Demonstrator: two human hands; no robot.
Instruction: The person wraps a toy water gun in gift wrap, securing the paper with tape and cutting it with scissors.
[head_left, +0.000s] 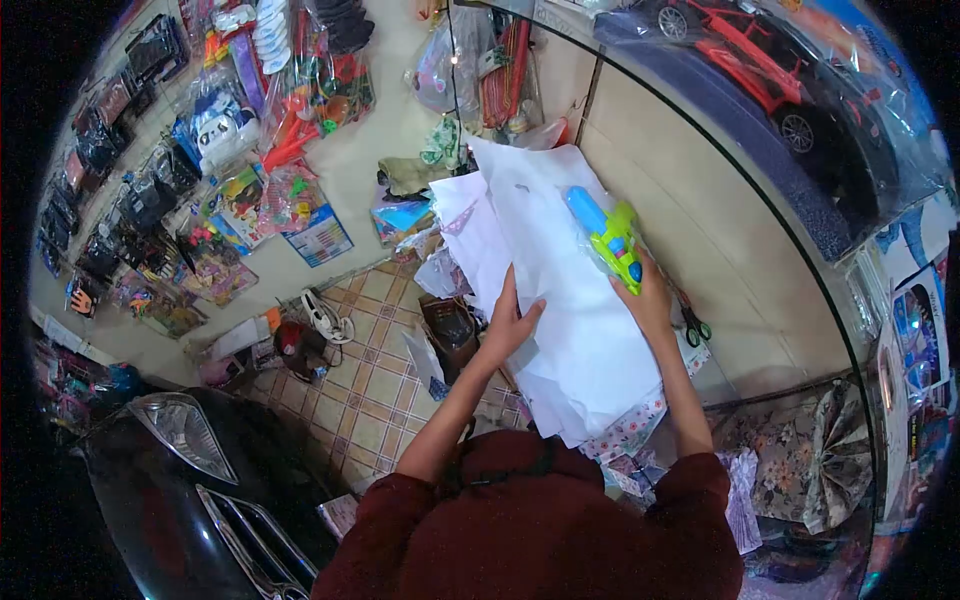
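Observation:
My right hand (pixel 645 297) is closed around the lower end of a green and blue toy water gun (pixel 612 238), above large white paper sheets (pixel 570 340). At the left edge of the sheets is my left hand (pixel 513 322), its thumb apart from its fingers and nothing gripped in it. The sheets lie in a loose stack, the top one curling at its far corner. Patterned paper (pixel 625 430) with small flowers shows under their near edge.
Scissors (pixel 695 325) with dark green handles lie right of the sheets. An open box (pixel 450 330) stands on the left. Packaged goods (pixel 220 125) hang on the wall. A glass edge (pixel 745 165) curves along the right, beside a boxed toy car (pixel 740 60).

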